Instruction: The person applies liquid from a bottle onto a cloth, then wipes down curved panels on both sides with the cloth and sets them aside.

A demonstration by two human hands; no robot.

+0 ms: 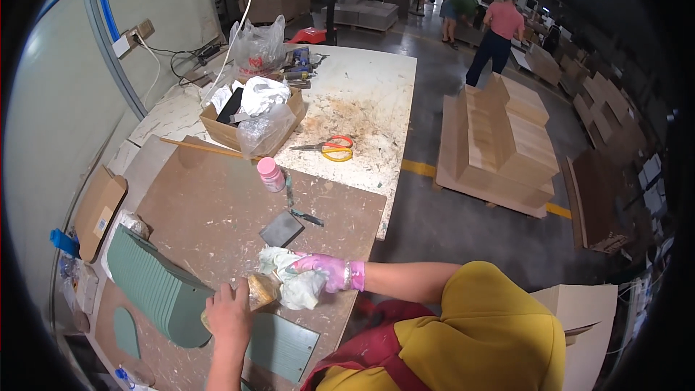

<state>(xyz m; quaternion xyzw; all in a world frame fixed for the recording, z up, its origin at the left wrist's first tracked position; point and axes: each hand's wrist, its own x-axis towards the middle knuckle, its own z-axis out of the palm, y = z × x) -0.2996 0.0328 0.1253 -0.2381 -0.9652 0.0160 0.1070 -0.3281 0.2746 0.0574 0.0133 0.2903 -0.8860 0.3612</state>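
My bare left hand [229, 311] is closed around a yellowish-brown, jar-like container [262, 290], which lies tilted toward a white cloth [300, 288]. What is inside the container cannot be made out. My right hand [326, 269], in a pink and white stained glove, grips the cloth, whose folds hide some fingertips. The cloth is right by the container's end. Left of my left hand stands a row of green rounded panels [156, 286]. A flat green board [284, 346] lies below the cloth, near the table's front edge. Beyond the cloth rests a dark grey block [281, 229].
A pink bottle [271, 174] and a small dark-bladed tool [308, 217] lie beyond the block. Farther are scissors [333, 148] and a cardboard box [293, 112] of rags and plastic. A lone green piece [126, 332] lies left. Stacked boards [499, 152] stand on the floor; two people work beyond.
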